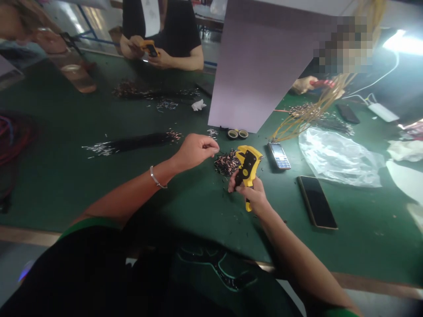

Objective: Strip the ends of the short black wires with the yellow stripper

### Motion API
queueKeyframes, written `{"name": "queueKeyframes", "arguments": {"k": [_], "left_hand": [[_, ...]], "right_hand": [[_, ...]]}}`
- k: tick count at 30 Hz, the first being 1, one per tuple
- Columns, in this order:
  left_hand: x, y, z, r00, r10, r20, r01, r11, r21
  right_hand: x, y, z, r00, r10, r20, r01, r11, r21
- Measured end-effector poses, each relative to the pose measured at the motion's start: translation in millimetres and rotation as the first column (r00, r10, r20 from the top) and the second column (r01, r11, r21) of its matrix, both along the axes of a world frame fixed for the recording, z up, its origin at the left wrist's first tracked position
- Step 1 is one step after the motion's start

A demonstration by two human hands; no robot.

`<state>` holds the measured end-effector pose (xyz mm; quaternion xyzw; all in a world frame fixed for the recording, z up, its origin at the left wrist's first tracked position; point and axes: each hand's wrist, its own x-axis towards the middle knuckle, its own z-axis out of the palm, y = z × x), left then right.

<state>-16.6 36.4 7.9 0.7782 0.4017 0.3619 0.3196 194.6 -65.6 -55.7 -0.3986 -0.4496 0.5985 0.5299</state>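
My right hand [254, 193] is wrapped round the handles of a yellow and black wire stripper [248, 165], whose head points up and away from me. My left hand [198, 152] is closed in a pinch, thumb against fingers, left of the stripper's head. Whatever sits between those fingertips is too small to make out. Just beyond the right hand, between the two hands, lies a pile of short wire clippings [225, 163] with coppery ends. A long bundle of black wires [139, 143] with pale and copper ends rests to the left of my left hand.
A keypad phone [279, 156], a smartphone [317, 202] and a clear plastic bag [340, 156] lie to the right on the green table [198, 207]. Two tape rolls [238, 134] sit before an upright pale panel [251, 66]. Across the table, a person holds another yellow tool [150, 47].
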Motion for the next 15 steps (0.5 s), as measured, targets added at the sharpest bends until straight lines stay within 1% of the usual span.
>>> {"name": "queueKeyframes", "arguments": {"k": [3,5,7,9,11,13,15], "left_hand": [[2,-7,2.1,0.997,0.016,-0.07,-0.003,0.981,0.193],[4,-12,1.0,0.99,0.054,-0.133,-0.007,0.942,0.334],[6,-17,-2.1,0.978,0.08,-0.19,0.012,0.898,0.44],[10,-22,-6.1,0.97,0.071,-0.234,0.059,0.86,0.506],[13,-27,-10.0,0.964,0.053,-0.259,0.101,0.832,0.545],[15,-31,-12.9,0.963,0.049,-0.266,0.117,0.812,0.572],[17,-33,-14.7,0.962,0.051,-0.267,0.122,0.797,0.591]], "right_hand": [[0,0,3.7,1.0,-0.012,-0.023,0.011,1.0,-0.018],[0,0,5.7,0.999,-0.013,-0.052,0.011,1.0,-0.023],[0,-1,8.0,0.996,-0.027,-0.081,0.026,1.0,-0.015],[0,-1,10.5,0.995,-0.05,-0.092,0.05,0.999,-0.004],[0,0,12.6,0.994,-0.085,-0.061,0.085,0.996,-0.01],[1,0,13.8,0.993,-0.122,-0.01,0.121,0.992,-0.034],[1,0,13.9,0.99,-0.138,0.004,0.138,0.989,-0.055]]}}
